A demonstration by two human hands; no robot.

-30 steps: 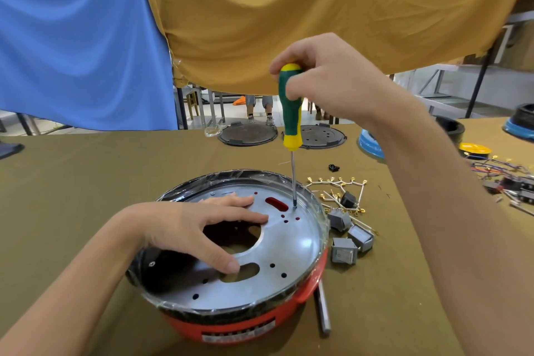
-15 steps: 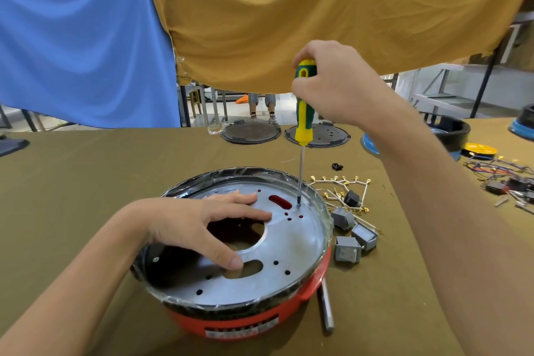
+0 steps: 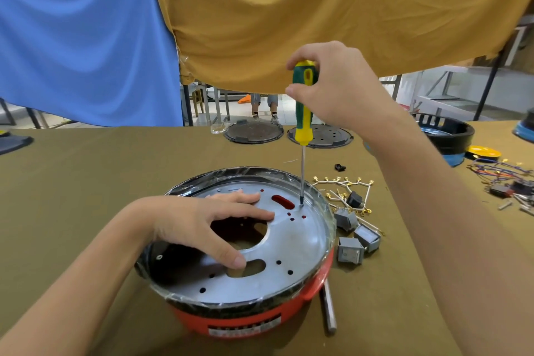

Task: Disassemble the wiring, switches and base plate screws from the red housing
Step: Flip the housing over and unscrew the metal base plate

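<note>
The round red plastic housing (image 3: 245, 318) is sitting on the olive-covered counter (image 3: 86, 182) directly in front of the person, with its silver metal base plate (image 3: 300, 243) facing up. The likeliest trouble, as I judge it, is the tip of the green-and-yellow-handled screwdriver (image 3: 302, 101) slipping out of the screw head near the plate's far edge: the shaft is standing nearly upright, and any tilt or loss of downward pressure could round off the screw or scratch the plate. The housing could also be turning under the torque if the bracing hand eases off. A freed screw could be dropping through the plate's large central opening.

The right hand (image 3: 338, 89) is wrapping its fingers closed around the upper handle. The left hand (image 3: 199, 225) is lying spread on the plate, fingers almost straight and pressing flat, holding nothing. Removed grey switch blocks (image 3: 351, 250) and white wires with gold terminals (image 3: 344, 182) are lying just beside the housing's right side.
</note>
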